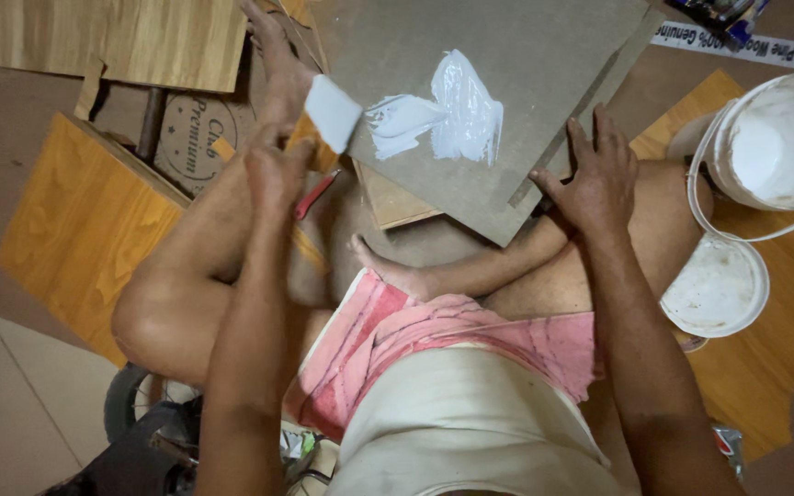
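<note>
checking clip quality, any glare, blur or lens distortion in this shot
Head view: wet white paste on the grey board shows mild sheen; the white bucket looks near blown out; the left hand and its white scraper are slightly soft; edges bend from the wide lens.

floor: brown sheet (11,138) under you | pale tiles (20,386) at lower left | wood-grain panels (85,230) lying around | light: dim, warm

Just beyond the right-hand fingers (590,152) lies a matt grey fibreboard panel (470,37), smeared with wet, glossy white glue (457,115). The left-hand fingers (273,152) pinch a smooth white plastic scraper (333,112). Beside the right fingers stands a glue-coated white plastic bucket (774,138). Satin wood-grain laminate boards (85,220) lie beside the left fingers.
</note>
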